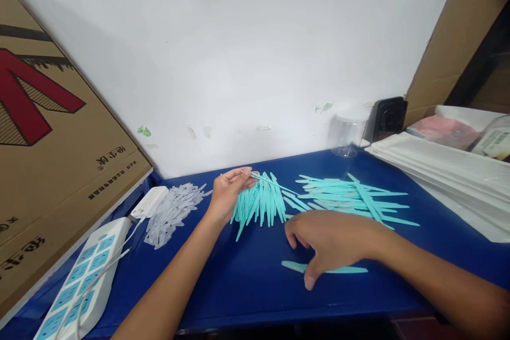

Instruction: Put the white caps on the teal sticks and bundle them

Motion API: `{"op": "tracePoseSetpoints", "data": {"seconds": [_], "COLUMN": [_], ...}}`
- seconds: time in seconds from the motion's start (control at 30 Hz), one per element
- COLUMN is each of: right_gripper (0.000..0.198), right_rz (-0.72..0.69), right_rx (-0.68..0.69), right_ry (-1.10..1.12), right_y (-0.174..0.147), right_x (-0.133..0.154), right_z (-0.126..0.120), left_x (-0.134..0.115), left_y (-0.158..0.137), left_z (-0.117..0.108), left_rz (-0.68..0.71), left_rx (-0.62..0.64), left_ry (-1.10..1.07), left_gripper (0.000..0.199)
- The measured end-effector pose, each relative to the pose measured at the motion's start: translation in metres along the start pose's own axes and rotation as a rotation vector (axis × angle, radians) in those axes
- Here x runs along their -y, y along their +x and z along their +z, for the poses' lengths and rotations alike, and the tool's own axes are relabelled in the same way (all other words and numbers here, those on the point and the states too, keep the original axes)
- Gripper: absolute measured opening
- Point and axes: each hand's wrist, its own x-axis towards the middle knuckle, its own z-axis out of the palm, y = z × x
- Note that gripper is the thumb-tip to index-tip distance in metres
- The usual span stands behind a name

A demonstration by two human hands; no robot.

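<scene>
My left hand [233, 186] is closed in a pinch on one end of a slim turquoise plastic stick [274, 183], shaped like an eyebrow razor. Its other end points right, above the table. Just below that hand lies a fanned pile of similar sticks [261, 202]. My right hand [326, 241] hovers palm down with thumb and fingers apart, holding nothing visible. Beneath it a single turquoise stick [346, 270] lies on the table, partly hidden by the thumb. Behind the right hand is a second, looser pile of turquoise sticks [358, 196].
Small clear plastic pieces [175, 212] are heaped at left beside a white adapter [149, 202] and a power strip [87, 276] with cables. A clear jar [348, 135] stands by the wall. White sheets or bags [442, 175] lie right. Cardboard [59, 143] flanks the blue table [231, 292].
</scene>
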Motion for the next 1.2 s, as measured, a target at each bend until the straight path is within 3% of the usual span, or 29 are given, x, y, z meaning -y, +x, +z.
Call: {"op": "tracePoseSetpoints", "data": {"seconds": [0.13,0.27,0.37,0.43,0.57,0.67,0.93,1.2], "right_gripper": [0.021,0.022,0.032,0.037,0.046,0.051,0.047,0.044], "right_rz": [-0.023,-0.11,-0.134,-0.126,-0.04,0.031,-0.016,-0.029], "right_rx": [0.135,0.196,0.123,-0.059,-0.453,-0.575,-0.583,-0.603], "right_ry": [0.07,0.282,0.635,0.778,0.698,0.57,0.233,0.301], "right_y": [0.001,-0.001,0.0,0.004,0.016,0.024,0.034,0.036], "right_x": [0.0,0.01,0.014,0.01,-0.006,-0.014,-0.014,-0.016], "right_z": [0.007,-0.01,-0.025,-0.031,-0.03,-0.023,-0.007,-0.001], "left_x": [0.0,-0.001,-0.002,-0.003,-0.002,-0.001,0.002,0.0], "left_y": [-0.001,-0.004,-0.008,-0.01,-0.014,-0.017,-0.02,-0.023], "left_z": [0.001,0.005,0.008,0.01,0.014,0.018,0.022,0.027], "left_rz": [0.013,0.023,0.02,0.019,0.014,0.036,0.087,0.12], "left_rx": [0.02,0.046,0.068,0.096,0.139,0.146,0.082,0.066], "left_ry": [0.019,0.038,0.055,0.063,0.079,0.089,0.108,0.133], "left_gripper": [0.043,0.039,0.038,0.038,0.038,0.036,0.037,0.034]}}
